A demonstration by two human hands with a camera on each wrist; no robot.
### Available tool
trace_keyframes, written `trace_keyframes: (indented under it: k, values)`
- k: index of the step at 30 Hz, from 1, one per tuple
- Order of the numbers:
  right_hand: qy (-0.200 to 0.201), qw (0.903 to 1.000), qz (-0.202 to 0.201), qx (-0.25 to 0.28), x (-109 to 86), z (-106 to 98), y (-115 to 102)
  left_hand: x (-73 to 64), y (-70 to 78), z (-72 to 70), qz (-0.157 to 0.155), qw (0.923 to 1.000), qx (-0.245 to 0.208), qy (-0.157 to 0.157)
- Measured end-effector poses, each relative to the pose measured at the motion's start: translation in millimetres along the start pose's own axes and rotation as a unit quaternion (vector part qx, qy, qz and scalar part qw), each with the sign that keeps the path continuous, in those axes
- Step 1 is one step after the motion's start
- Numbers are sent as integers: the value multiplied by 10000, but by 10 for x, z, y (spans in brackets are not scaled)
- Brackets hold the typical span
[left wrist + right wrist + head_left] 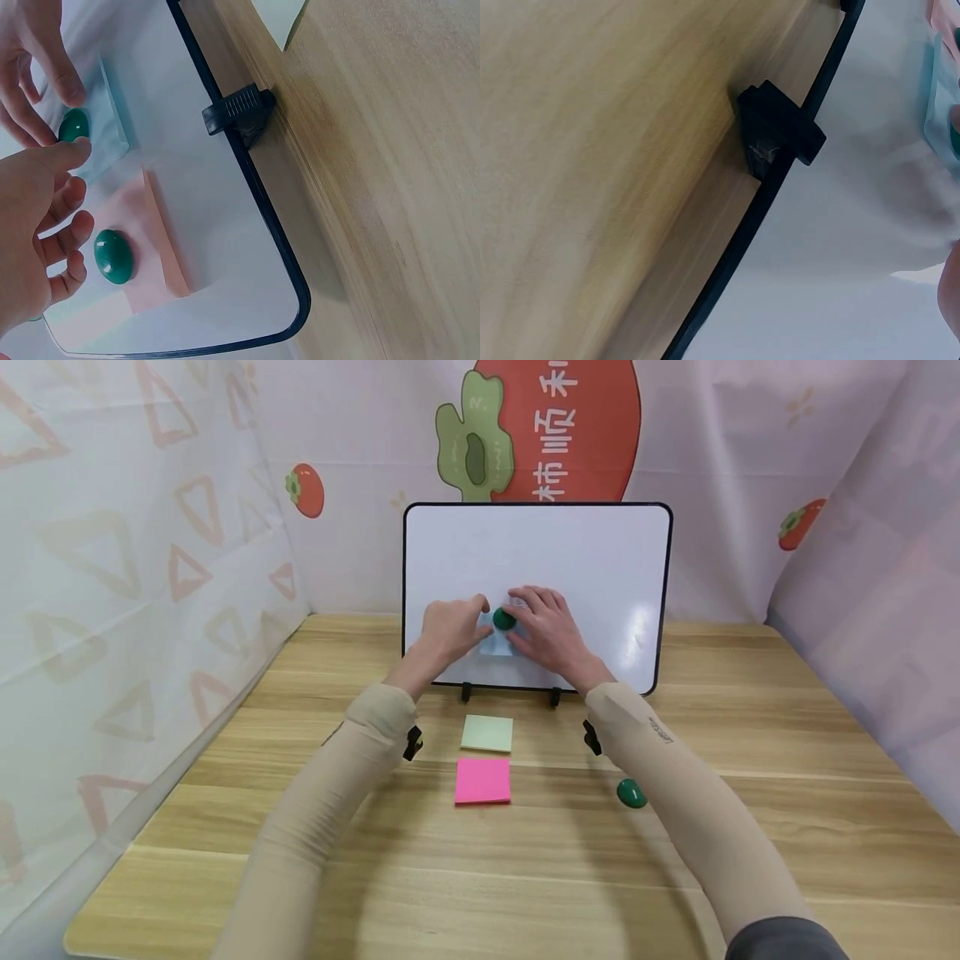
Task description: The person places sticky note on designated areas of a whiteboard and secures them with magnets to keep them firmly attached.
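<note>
A green oval magnet (pixel 504 618) sits on a light blue sticky note (pixel 497 644) on the whiteboard (pixel 450 552). My right hand (pixel 551 631) holds this magnet at its edge, the thumb lower down over the note. From the other side my left hand (pixel 452 628) reaches in, its thumb tip right at the magnet and its other fingers loosely bent. The left wrist view shows a second green magnet (pixel 114 256) on a pink sticky note (pixel 142 217), below the left fingers. In the right wrist view, only a sliver of the right hand (pixel 950 289) shows at the edge.
The whiteboard stands in black feet (pixel 467 692) on a wooden table (pixel 300 760). Before it lie a pale green sticky-note pad (pixel 487 733) and a bright pink pad (pixel 482 781). Another green magnet (pixel 632 793) lies beside the right forearm. Printed cloth (pixel 360 543) hangs around the table.
</note>
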State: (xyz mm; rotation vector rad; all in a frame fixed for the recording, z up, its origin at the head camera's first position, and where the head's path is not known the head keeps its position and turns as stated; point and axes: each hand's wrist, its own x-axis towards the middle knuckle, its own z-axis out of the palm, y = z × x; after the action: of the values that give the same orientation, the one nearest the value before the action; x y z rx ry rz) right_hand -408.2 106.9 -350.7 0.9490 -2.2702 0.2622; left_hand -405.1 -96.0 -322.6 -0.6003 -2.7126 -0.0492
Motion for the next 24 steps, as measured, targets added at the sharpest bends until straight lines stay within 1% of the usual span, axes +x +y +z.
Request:
trace_keyframes:
  k: [3,8,11,15,20,24]
  values:
    - [30,9999,-56,136,-49,-2,20,-18,37,-9,105,9999,82,76]
    - [49,9993,-173,327,-132,-18,45,-74,58,4,78,10000,40,-39]
    - [104,9991,-199,347,-183,-35,51,-130,40,22,25,9999,-50,-107]
    - [125,9988,-202,420,-252,-69,48,-223,13,33,42,9996,-181,-205]
    - [61,9985,-176,520,-317,-106,47,-352,7,25,-37,9971,-550,-519]
    - [-81,9981,-122,595,-366,-136,43,-448,10,20,-109,9924,-856,-878]
